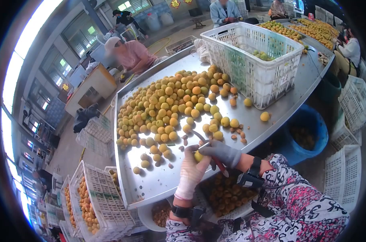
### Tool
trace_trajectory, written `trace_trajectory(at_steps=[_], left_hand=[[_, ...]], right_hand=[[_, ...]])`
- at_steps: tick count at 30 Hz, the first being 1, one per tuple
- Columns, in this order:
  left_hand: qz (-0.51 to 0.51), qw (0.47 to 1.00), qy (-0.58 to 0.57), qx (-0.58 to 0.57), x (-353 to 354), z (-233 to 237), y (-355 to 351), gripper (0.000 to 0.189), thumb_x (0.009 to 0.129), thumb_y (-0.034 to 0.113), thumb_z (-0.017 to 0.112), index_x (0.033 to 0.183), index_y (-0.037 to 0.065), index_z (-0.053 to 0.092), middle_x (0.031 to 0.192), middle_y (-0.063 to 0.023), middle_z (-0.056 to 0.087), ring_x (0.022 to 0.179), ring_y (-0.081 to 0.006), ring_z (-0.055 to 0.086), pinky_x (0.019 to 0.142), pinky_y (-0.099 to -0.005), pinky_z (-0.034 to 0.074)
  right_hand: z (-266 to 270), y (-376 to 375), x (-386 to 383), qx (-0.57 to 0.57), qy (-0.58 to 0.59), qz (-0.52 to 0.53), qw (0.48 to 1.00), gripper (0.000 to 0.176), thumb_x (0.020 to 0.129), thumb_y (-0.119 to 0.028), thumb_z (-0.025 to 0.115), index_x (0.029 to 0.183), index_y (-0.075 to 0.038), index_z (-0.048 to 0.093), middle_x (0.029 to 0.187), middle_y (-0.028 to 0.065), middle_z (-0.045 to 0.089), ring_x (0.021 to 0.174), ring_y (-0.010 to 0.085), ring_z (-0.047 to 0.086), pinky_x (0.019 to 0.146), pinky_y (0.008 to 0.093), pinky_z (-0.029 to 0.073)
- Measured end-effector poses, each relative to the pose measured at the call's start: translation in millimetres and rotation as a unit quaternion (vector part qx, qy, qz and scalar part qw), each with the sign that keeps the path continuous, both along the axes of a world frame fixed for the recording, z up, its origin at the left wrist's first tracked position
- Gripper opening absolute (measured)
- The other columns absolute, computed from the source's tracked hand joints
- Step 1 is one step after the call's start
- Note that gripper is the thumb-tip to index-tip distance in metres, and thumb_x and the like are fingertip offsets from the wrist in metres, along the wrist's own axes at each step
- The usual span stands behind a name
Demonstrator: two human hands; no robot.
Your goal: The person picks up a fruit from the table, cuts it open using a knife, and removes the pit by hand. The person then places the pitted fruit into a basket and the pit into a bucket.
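Note:
My left hand (192, 171), in a pale glove, is closed around a yellow-green fruit (198, 156) at the table's near edge. Beside it my right hand (223, 154), in a grey glove, grips a red-handled tool (220, 164), whose curved metal end reaches up and left past the fruit. Both hands are close together. Beyond them a large heap of yellow-green and orange fruits (163, 99) lies on the metal table (263, 131). A few small brown pieces (242, 135) are scattered near the loose fruits.
A white crate (271, 76) stands on the table at the back right. On the floor are a blue bucket (308, 133) at right and crates of fruit (106, 201) at lower left. A person in pink (136, 56) sits across the table; others sit farther back.

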State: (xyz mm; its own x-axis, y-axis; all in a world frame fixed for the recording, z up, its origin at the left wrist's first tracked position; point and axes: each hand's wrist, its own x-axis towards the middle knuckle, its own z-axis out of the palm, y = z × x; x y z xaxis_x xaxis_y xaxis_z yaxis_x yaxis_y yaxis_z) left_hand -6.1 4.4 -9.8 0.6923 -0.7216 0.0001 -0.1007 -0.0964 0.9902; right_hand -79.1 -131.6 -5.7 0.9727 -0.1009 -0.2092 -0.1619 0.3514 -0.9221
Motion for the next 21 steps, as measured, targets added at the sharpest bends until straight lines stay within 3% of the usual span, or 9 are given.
trace_trajectory(at_steps=[6,13,15,16,17,18,21], left_hand=[[-0.018,1.0,-0.008,-0.02,0,-2,9,0.037,0.081,0.006,0.062,0.114,-0.001,0.047,0.087,-0.0049,0.059,0.078,-0.0116,0.057,0.071,-0.0233,0.046],[-0.003,0.997,-0.08,-0.005,0,-7,14,0.039,0.08,0.01,0.061,0.116,0.0,0.051,0.086,-0.0081,0.063,0.075,-0.0125,0.058,0.069,-0.0252,0.048],[-0.017,0.968,-0.25,0.032,5,-4,13,0.039,0.078,0.013,0.06,0.114,0.0,0.053,0.082,-0.0138,0.064,0.072,-0.0206,0.062,0.068,-0.0297,0.049],[-0.016,0.968,-0.249,0.032,5,-1,13,0.039,0.078,0.013,0.06,0.114,0.0,0.053,0.082,-0.0138,0.064,0.072,-0.0206,0.062,0.068,-0.0297,0.049],[-0.017,0.954,-0.294,0.053,5,3,12,0.04,0.077,0.014,0.06,0.113,0.0,0.054,0.082,-0.0165,0.064,0.074,-0.0266,0.063,0.069,-0.033,0.049],[-0.018,0.938,-0.338,0.074,3,6,11,0.041,0.075,0.015,0.06,0.113,0.0,0.054,0.082,-0.0192,0.064,0.075,-0.0325,0.063,0.07,-0.0363,0.049],[-0.01,0.913,-0.401,0.078,1,8,9,0.041,0.076,0.016,0.06,0.114,0.002,0.054,0.084,-0.021,0.064,0.078,-0.0393,0.06,0.071,-0.0423,0.048]], right_hand=[[-2,-1,-1,-0.061,-0.004,0.007,0.998,0.036,0.085,-0.032,0.058,0.107,-0.004,0.053,0.075,0.0045,0.057,0.055,0.0109,0.056,0.043,0.0205,0.046],[-7,11,-8,0.111,0.01,-0.014,0.994,0.03,0.086,-0.025,0.056,0.106,-0.003,0.055,0.086,0.0069,0.061,0.073,0.0163,0.062,0.064,0.0271,0.053],[-11,16,-7,0.143,0.003,-0.023,0.989,0.029,0.086,-0.024,0.055,0.106,-0.003,0.055,0.088,0.0065,0.061,0.077,0.0167,0.062,0.068,0.0281,0.053],[-11,19,-6,0.15,-0.017,-0.051,0.987,0.026,0.084,-0.021,0.056,0.1,-0.001,0.056,0.084,0.0077,0.061,0.071,0.017,0.062,0.065,0.0283,0.054],[-11,19,-6,0.154,-0.038,-0.08,0.984,0.024,0.081,-0.019,0.057,0.094,0.001,0.058,0.08,0.0089,0.061,0.066,0.0173,0.062,0.061,0.0285,0.055],[-12,18,-6,0.154,-0.037,-0.081,0.984,0.024,0.081,-0.019,0.057,0.094,0.001,0.058,0.08,0.0089,0.061,0.066,0.0173,0.062,0.061,0.0285,0.055],[-13,14,-6,0.09,-0.023,-0.092,0.991,0.023,0.08,-0.016,0.057,0.094,0.002,0.057,0.079,0.0088,0.06,0.066,0.0171,0.062,0.061,0.0274,0.054]])
